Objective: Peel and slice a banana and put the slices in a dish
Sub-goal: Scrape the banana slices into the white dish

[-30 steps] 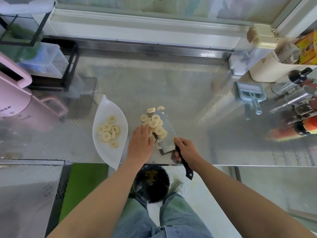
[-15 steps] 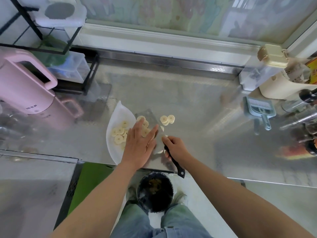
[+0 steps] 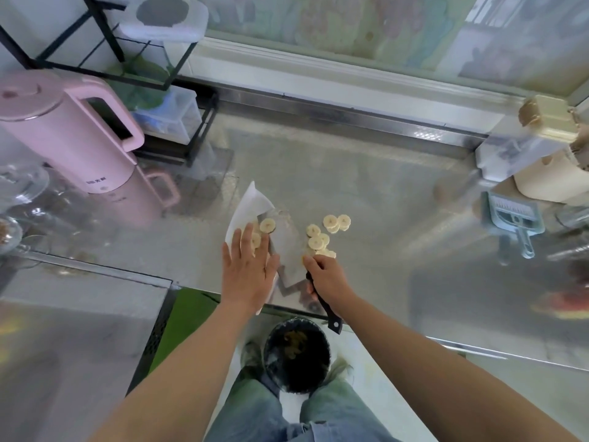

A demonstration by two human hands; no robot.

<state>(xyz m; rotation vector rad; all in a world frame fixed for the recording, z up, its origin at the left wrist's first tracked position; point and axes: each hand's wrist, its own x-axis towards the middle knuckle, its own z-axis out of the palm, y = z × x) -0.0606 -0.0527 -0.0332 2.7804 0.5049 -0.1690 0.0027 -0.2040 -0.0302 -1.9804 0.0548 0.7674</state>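
The left hand (image 3: 248, 275), fingers straight, covers banana slices (image 3: 256, 240) in the white dish (image 3: 251, 202). The right hand (image 3: 328, 279) fingers grip the knife (image 3: 287, 250). Loose slices (image 3: 316, 241) lie on the tabletop (image 3: 366, 193). The pink kettle (image 3: 63, 132) print is unreadable.

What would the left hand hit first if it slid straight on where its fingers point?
Probably the pale round banana slices in the white leaf-shaped dish, just ahead of the left hand; beyond them, the dish's pointed far tip. The hand's height is unclear.

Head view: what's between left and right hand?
The knife: its blade, a banana slice near the tip; the right hand grips the handle. Head view.
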